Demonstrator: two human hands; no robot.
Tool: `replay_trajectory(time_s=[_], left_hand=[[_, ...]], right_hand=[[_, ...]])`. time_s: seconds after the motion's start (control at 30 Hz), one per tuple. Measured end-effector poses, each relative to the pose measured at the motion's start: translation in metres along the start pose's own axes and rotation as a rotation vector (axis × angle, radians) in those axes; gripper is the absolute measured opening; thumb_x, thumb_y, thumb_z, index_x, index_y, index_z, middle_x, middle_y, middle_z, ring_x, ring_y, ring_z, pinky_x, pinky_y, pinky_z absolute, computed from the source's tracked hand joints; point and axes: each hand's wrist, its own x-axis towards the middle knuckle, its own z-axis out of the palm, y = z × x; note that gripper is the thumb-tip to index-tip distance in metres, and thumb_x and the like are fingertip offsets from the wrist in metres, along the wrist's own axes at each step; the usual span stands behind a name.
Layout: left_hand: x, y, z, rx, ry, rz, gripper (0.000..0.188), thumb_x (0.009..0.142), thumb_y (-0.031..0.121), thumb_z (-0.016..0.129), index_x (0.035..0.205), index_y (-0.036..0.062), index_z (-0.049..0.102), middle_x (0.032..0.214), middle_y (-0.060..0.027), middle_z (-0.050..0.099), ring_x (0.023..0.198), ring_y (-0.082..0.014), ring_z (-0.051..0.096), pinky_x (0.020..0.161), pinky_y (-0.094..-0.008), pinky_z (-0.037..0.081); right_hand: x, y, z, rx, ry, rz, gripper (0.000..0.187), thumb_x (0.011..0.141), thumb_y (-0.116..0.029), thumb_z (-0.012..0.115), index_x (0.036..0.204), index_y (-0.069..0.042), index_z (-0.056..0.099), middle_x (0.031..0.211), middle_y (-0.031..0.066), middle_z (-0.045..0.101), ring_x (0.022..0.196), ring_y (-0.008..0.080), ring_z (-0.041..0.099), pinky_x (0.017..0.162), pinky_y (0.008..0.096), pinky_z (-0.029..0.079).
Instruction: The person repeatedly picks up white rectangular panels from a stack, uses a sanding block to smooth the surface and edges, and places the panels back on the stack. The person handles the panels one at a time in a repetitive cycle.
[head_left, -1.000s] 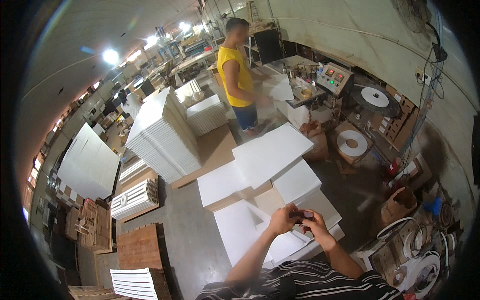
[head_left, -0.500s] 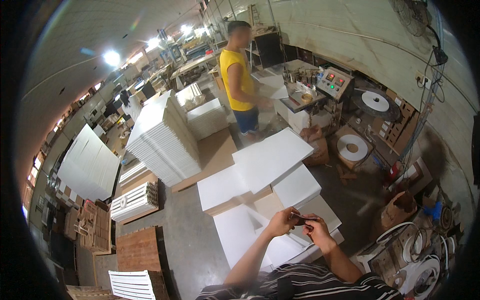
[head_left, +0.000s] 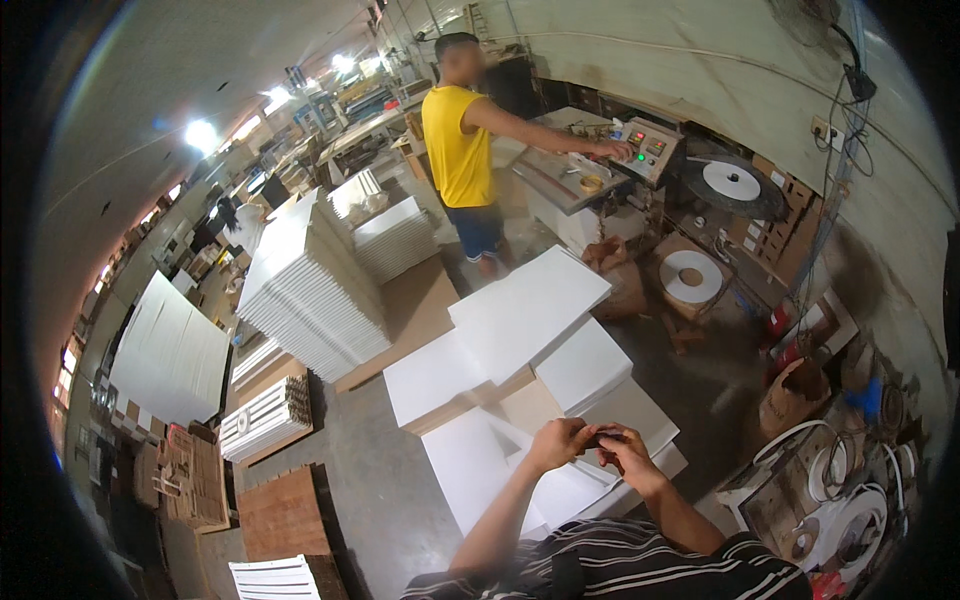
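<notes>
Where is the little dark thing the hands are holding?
In the head view, the small dark object sits low and right of centre, pinched between the left hand and right hand, above the flat white panels.

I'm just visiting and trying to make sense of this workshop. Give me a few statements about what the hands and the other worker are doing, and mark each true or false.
1. The left hand and right hand meet on a small dark object. True.
2. The hands are held over a red bucket. False: white panels lie on the floor below them.
3. The person in the yellow shirt reaches toward a control panel. True.
4. The tall stack of white boards stands to the wearer's right. False: it stands to the left.
5. The wearer's sleeves are striped. True.
</notes>
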Motion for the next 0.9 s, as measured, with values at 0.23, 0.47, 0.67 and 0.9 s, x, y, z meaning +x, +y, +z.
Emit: replay_trajectory(time_s=[0.23, 0.47, 0.67, 0.9], left_hand=[[-0.003, -0.001, 0.001, -0.058, 0.044, 0.007, 0.037, 0.094, 0.039, 0.060, 0.091, 0.0037, 0.070, 0.068, -0.0097, 0.069, 0.060, -0.0228, 0.067, 0.057, -0.0348, 0.050], [-0.006, 0.001, -0.001, -0.002, 0.033, -0.014, 0.033, 0.092, 0.036, 0.062, 0.091, 0.0044, 0.070, 0.067, -0.0098, 0.069, 0.060, -0.0221, 0.067, 0.058, -0.0349, 0.051], [-0.008, -0.003, 0.002, -0.004, 0.042, 0.017, 0.032, 0.093, 0.036, 0.062, 0.091, 0.0045, 0.070, 0.068, -0.0106, 0.068, 0.061, -0.0220, 0.067, 0.059, -0.0345, 0.051], [-0.013, 0.005, -0.003, -0.029, 0.036, 0.017, 0.030, 0.094, 0.032, 0.062, 0.093, 0.0031, 0.069, 0.067, -0.0111, 0.067, 0.060, -0.0207, 0.065, 0.057, -0.0341, 0.050]], right_hand=[[0.007, 0.001, 0.003, -0.161, 0.053, -0.082, 0.023, 0.097, -0.027, 0.062, 0.100, -0.004, 0.064, 0.081, 0.0030, 0.064, 0.066, 0.0082, 0.061, 0.056, 0.0225, 0.048], [0.005, 0.006, 0.001, -0.111, 0.012, -0.069, 0.021, 0.098, -0.025, 0.061, 0.098, -0.004, 0.063, 0.085, 0.0034, 0.064, 0.071, 0.0093, 0.062, 0.060, 0.0227, 0.050], [0.005, 0.014, 0.001, 0.013, 0.028, -0.035, 0.014, 0.098, -0.017, 0.060, 0.097, -0.003, 0.062, 0.086, 0.0043, 0.063, 0.072, 0.0106, 0.061, 0.062, 0.0238, 0.050], [0.005, 0.016, 0.005, 0.017, -0.004, -0.109, 0.012, 0.097, -0.013, 0.060, 0.100, -0.001, 0.063, 0.085, 0.0050, 0.063, 0.071, 0.0119, 0.061, 0.063, 0.0255, 0.051]])
